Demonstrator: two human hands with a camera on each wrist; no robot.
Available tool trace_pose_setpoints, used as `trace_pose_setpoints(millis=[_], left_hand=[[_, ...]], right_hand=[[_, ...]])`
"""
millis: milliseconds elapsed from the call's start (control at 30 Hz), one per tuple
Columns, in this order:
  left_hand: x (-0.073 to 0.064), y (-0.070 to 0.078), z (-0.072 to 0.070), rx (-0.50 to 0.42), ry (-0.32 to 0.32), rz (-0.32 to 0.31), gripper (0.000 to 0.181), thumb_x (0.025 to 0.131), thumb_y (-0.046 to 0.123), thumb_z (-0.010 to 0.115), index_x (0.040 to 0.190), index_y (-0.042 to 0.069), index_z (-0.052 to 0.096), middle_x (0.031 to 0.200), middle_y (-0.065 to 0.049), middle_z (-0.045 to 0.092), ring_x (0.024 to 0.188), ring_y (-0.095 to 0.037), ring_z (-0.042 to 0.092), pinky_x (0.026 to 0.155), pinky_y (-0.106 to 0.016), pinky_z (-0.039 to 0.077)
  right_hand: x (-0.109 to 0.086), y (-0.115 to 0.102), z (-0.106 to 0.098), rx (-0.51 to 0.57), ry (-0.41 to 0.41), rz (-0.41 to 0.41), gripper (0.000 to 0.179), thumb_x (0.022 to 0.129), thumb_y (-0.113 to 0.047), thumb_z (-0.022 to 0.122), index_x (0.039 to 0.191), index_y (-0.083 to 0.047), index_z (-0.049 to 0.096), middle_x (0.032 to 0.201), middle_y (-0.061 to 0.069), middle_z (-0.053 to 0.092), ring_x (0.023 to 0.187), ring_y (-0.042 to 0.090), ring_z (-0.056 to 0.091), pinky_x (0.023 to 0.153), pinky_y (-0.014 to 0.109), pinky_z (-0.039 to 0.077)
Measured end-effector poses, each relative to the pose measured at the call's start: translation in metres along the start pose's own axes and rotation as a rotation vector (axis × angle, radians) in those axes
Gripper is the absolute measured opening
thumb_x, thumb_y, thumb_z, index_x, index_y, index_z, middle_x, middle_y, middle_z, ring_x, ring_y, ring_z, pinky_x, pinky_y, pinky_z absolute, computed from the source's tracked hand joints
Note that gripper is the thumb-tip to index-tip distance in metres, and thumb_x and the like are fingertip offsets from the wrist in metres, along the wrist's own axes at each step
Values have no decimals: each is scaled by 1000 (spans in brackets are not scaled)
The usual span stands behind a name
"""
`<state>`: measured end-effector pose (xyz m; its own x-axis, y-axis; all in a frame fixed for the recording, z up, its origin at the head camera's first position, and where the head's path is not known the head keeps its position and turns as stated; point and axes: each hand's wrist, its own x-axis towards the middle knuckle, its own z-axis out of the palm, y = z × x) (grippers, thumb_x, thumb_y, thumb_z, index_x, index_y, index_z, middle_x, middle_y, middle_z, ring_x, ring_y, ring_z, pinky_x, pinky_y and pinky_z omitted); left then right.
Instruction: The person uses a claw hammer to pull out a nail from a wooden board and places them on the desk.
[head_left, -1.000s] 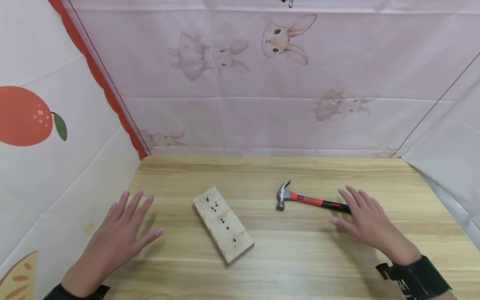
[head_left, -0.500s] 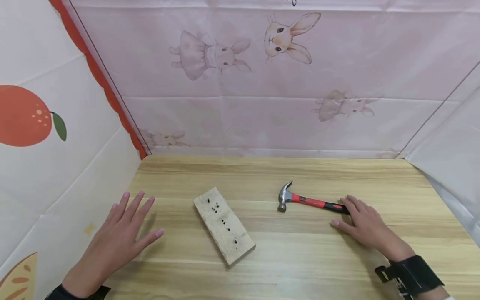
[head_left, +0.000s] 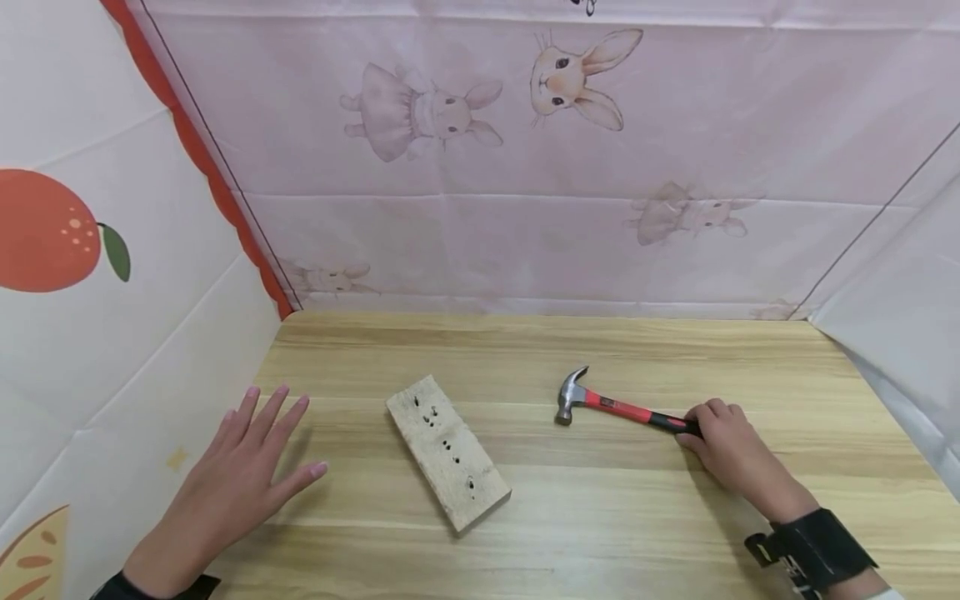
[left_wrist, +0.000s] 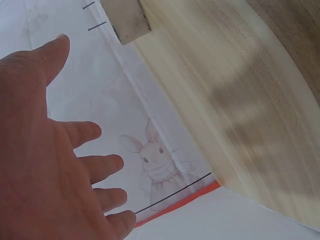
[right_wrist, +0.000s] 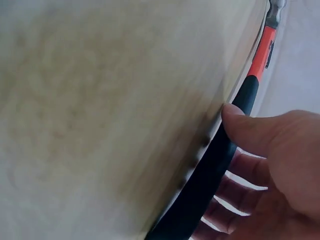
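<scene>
behind hammer [head_left: 618, 407], wood block [head_left: 448, 455]: rabbit-print cloth [head_left: 525, 167]

Hammer [head_left: 618, 407] — red, black, silver; block [head_left: 450, 455] pale, dark-spotted; backdrop [head_left: 510, 175] — pink, rabbit-patterned.

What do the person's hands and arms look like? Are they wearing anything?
The left hand and right hand are bare, with no gloves. Each wrist wears a black band: a left band and a right band. A small dark part sticks out from the right one.
</scene>
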<state>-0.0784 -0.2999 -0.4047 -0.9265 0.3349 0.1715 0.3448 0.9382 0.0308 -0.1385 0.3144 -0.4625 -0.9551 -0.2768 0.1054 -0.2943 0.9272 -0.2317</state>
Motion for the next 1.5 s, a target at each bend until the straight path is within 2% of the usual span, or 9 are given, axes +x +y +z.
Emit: trace_pose_setpoints(millis=[167,400,500,733,833,1033,1267,1367,1500], left_hand=[[-2,0,1,-6,-11,-7,88,88,65,50,152,14,18,154,-20,20,141,-32,-8,112,-55,0],[-2,-2,2,-3,7,0,89,87,65,52,152,14,18,153,-20,21,141,-33,-6,112,-56,2],[-1,-2,2,0,9,4,89,87,65,52,152,14,18,153,-21,21,141,-33,-6,112,-56,2],[0,0,-1,4,3,5,88,87,65,52,151,13,20,153,-21,22,141,-33,-5,112,-56,3],[0,0,-3,5,4,1,87,87,64,52,151,13,21,153,-20,22,141,-32,-5,112,-56,6],[1,3,-5,-2,4,16,85,88,63,52,150,12,24,153,-20,22,141,-31,-4,112,-56,7],[4,8,-7,-30,-9,52,83,90,60,52,150,10,22,153,-21,22,141,-34,-2,113,-53,4],[5,10,-9,-67,-29,39,83,91,60,51,151,11,21,153,-20,23,141,-34,1,112,-55,8],[6,15,-11,-144,-67,-3,84,90,62,50,152,17,18,154,-16,23,142,-31,4,105,-61,21]], right_hand=[[0,-4,-2,-21,-125,35,26,89,-17,66,99,4,56,87,11,52,80,28,46,65,41,41],[-4,-6,-6,152,-257,59,28,93,-21,60,102,2,48,72,4,47,61,16,42,53,30,37],[-5,-7,-7,156,-265,71,27,92,-23,61,101,-2,47,66,2,45,55,14,41,48,28,35],[-8,-9,-9,-128,-134,52,29,86,-34,67,70,-15,51,54,-2,40,46,13,36,40,28,29],[-9,-9,-12,-195,-95,62,32,85,-35,68,65,-17,52,52,-2,40,45,14,36,39,29,29],[-13,-11,-14,-269,-79,70,27,83,-33,70,67,-16,55,52,-2,40,45,15,36,37,30,28],[-23,-15,-22,-336,68,16,23,78,-27,72,70,-12,56,49,-3,37,41,15,33,32,30,26],[-27,-19,-28,-340,126,-14,24,77,-27,72,69,-13,55,48,-4,34,39,13,30,32,29,24],[-30,-28,-39,-335,207,-44,25,76,-27,71,66,-16,51,46,-8,29,38,11,26,32,27,20]])
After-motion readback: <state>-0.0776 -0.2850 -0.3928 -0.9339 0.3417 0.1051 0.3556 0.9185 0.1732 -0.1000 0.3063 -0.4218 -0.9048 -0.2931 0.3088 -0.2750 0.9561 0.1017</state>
